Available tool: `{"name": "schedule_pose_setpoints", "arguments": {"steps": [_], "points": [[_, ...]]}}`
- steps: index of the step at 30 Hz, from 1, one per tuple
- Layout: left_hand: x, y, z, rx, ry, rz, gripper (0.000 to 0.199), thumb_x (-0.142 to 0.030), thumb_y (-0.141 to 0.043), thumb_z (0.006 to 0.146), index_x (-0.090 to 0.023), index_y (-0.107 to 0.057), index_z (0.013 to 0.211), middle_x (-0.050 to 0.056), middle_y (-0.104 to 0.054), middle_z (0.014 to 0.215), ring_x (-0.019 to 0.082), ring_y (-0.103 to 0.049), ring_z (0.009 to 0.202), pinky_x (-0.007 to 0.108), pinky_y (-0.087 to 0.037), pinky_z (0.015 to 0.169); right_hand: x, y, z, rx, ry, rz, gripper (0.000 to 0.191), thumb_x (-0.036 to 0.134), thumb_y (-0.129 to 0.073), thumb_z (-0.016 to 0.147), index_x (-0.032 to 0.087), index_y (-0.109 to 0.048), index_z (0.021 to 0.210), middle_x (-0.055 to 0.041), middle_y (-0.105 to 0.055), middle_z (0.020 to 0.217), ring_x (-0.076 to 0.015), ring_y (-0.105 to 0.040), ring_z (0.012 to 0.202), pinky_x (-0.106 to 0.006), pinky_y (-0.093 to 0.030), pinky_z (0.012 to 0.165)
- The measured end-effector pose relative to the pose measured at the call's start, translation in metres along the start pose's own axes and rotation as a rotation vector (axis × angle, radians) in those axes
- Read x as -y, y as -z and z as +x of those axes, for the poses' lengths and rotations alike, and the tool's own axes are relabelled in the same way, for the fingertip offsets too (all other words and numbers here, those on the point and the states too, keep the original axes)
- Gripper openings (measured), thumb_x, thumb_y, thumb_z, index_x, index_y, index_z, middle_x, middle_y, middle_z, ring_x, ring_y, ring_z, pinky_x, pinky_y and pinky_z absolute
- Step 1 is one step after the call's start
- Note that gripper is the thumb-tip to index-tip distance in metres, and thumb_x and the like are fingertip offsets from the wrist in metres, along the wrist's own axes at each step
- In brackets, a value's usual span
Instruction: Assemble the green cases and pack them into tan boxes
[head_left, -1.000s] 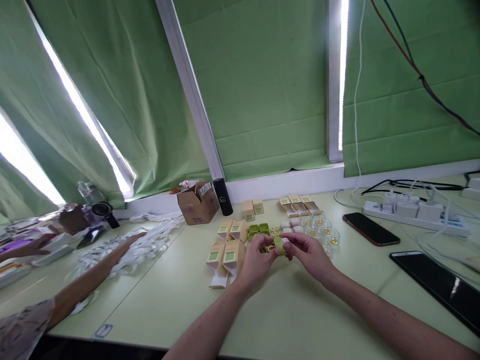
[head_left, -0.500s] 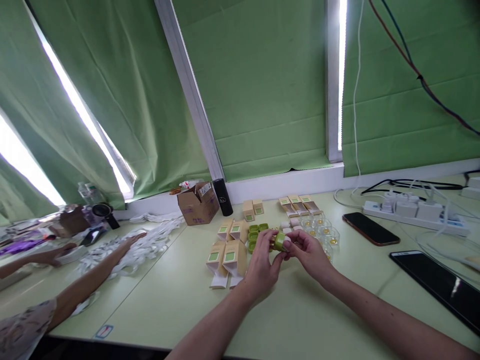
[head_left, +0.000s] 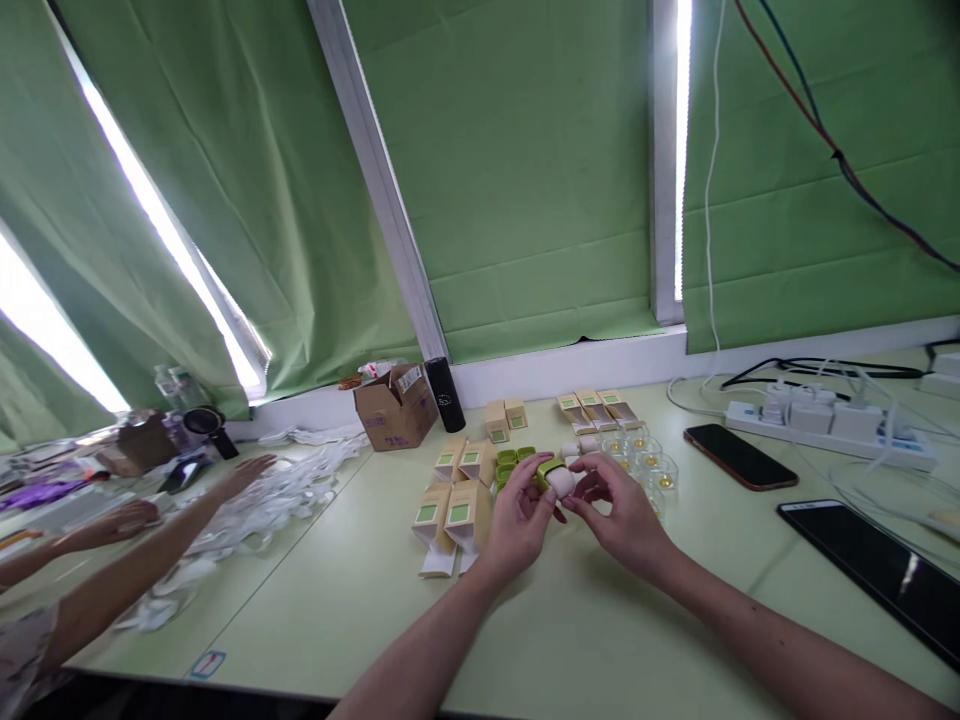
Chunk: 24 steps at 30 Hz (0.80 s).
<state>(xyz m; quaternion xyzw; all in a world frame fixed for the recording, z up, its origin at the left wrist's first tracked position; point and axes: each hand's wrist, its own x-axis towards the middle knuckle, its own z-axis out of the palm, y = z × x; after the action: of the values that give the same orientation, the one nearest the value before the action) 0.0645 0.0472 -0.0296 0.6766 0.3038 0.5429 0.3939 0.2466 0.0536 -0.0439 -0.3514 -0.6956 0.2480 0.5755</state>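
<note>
My left hand [head_left: 519, 522] is closed around a small green square container [head_left: 550, 468]. A white cylindrical piece [head_left: 561, 482] shows at the container's near side; whether it sits inside or against it I cannot tell. My right hand [head_left: 628, 518] has its thumb and fingers pinched at the white piece. Just behind my left hand stand several more green containers [head_left: 507, 457] in a group. Beyond my right hand are white cylinders [head_left: 589, 443] and several clear cups with yellow centres [head_left: 651, 462]. Open kraft boxes [head_left: 469, 508] stand left of my left hand.
More kraft boxes [head_left: 598, 410] lie at the back, near a cardboard carton [head_left: 397, 408] and a black cylinder [head_left: 445, 394]. To the right are a phone [head_left: 739, 456], a tablet [head_left: 877, 580] and a power strip [head_left: 832, 435]. At left, another person's arms [head_left: 157, 535] reach over white straps [head_left: 255, 505].
The green container has turned in my fingers, so its white piece now faces me. My right hand has shifted slightly. The other person's arms have moved over the straps.
</note>
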Motion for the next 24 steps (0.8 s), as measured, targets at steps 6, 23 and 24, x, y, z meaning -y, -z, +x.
{"name": "schedule_pose_setpoints", "arguments": {"steps": [6, 23, 24], "points": [[-0.002, 0.0, 0.001, 0.042, 0.161, -0.13, 0.058, -0.05, -0.078, 0.089, -0.014, -0.066, 0.134, 0.012, -0.072, 0.109, 0.016, -0.066, 0.075, 0.03, -0.061, 0.068, 0.001, 0.005, -0.001, 0.037, 0.371, -0.332, 0.028, 0.024, -0.058, 0.101, 0.026, -0.061, 0.129, -0.012, -0.068, 0.135, -0.0269, -0.074, 0.11, -0.039, -0.066, 0.084], [0.008, -0.001, 0.0, 0.063, 0.207, -0.182, 0.062, -0.055, -0.076, 0.089, -0.016, -0.064, 0.136, 0.014, -0.073, 0.115, 0.024, -0.073, 0.089, 0.043, -0.065, 0.082, -0.005, 0.005, -0.002, 0.054, 0.498, -0.495, 0.032, 0.021, -0.051, 0.106, 0.021, -0.061, 0.136, -0.0146, -0.075, 0.131, -0.028, -0.076, 0.114, -0.041, -0.068, 0.088], [0.009, -0.002, 0.0, 0.056, 0.21, -0.174, 0.06, -0.054, -0.075, 0.089, -0.017, -0.064, 0.135, 0.014, -0.073, 0.116, 0.025, -0.073, 0.093, 0.044, -0.065, 0.084, -0.006, 0.004, -0.002, 0.053, 0.51, -0.509, 0.032, 0.021, -0.05, 0.106, 0.02, -0.061, 0.136, -0.015, -0.075, 0.13, -0.0283, -0.077, 0.113, -0.041, -0.068, 0.086]]}}
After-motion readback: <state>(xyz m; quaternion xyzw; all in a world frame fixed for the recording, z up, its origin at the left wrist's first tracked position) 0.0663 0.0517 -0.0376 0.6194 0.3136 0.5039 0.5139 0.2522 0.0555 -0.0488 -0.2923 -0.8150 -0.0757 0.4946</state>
